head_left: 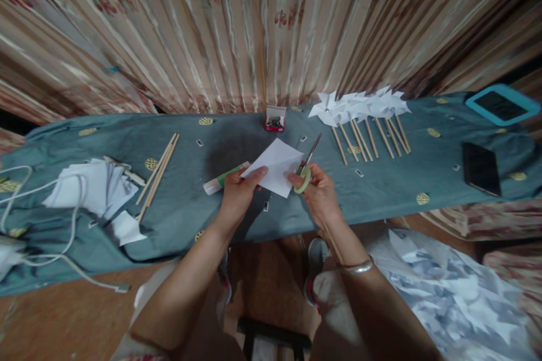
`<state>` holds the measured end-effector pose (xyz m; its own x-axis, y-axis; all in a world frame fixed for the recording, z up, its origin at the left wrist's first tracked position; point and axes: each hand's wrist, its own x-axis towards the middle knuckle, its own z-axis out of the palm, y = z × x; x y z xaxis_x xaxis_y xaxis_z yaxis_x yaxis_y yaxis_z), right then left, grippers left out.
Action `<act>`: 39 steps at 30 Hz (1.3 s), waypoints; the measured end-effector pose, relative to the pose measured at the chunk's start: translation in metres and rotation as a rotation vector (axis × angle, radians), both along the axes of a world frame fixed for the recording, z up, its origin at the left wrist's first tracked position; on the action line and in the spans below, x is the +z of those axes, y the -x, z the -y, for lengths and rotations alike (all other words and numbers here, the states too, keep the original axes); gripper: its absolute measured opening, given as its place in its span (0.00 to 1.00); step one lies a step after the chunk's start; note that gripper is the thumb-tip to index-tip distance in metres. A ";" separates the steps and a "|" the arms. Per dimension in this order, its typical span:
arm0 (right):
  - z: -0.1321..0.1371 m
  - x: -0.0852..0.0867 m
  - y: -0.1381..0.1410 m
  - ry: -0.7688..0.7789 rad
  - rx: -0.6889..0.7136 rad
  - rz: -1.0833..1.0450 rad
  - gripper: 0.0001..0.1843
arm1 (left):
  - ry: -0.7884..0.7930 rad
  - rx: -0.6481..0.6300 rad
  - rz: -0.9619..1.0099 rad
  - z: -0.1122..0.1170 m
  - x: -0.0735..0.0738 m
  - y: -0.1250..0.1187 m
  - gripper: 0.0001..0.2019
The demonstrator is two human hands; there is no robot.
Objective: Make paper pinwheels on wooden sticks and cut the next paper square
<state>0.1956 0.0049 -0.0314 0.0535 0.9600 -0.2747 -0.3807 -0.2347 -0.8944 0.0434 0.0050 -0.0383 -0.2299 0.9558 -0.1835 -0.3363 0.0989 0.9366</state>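
Note:
A square sheet of white paper (277,163) is held up over the cloth-covered table. My left hand (241,192) pinches its left corner, thumb on top. My right hand (317,189) grips a pair of scissors (303,179) by the pale green handles, with the blades pointing up and away to the right. The right thumb also lies at the paper's right edge. Just behind my left hand lies a green and white tube-like roll (220,179), partly hidden. Beyond the paper stands a small open red and white box (275,119) of small dark metallic pieces.
Several white paper pinwheels (359,107) on sticks lie at the back right. A blue-framed tablet (502,104) and a dark phone (481,169) are farther right. Left are stacked white paper (91,187), wooden sticks (163,172) and a white cable (74,225). A plastic bag of pinwheels (449,287) sits below right.

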 end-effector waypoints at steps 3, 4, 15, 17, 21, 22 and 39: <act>0.004 0.000 -0.005 -0.024 0.072 0.102 0.22 | -0.001 0.060 0.014 -0.004 0.003 0.009 0.12; 0.006 0.000 -0.008 -0.027 0.119 0.140 0.21 | -0.001 0.087 0.039 -0.005 0.005 0.012 0.13; 0.040 -0.004 -0.022 -0.078 0.606 0.265 0.19 | 0.054 0.188 0.209 -0.008 0.017 0.033 0.20; 0.041 -0.004 -0.022 -0.086 0.651 0.273 0.19 | 0.059 0.183 0.215 -0.007 0.016 0.032 0.19; 0.042 -0.004 -0.020 -0.062 0.675 0.243 0.21 | 0.058 0.163 0.211 -0.007 0.014 0.028 0.18; 0.042 -0.005 -0.020 -0.055 0.676 0.235 0.21 | 0.055 0.158 0.209 -0.007 0.013 0.027 0.17; 0.041 -0.009 -0.018 -0.060 0.660 0.201 0.24 | 0.063 0.115 0.208 -0.004 0.008 0.018 0.10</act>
<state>0.2141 -0.0360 -0.0399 -0.5029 0.8223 -0.2663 -0.0004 -0.3083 -0.9513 0.0251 0.0086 -0.0306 -0.2873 0.9109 -0.2963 -0.5337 0.1047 0.8391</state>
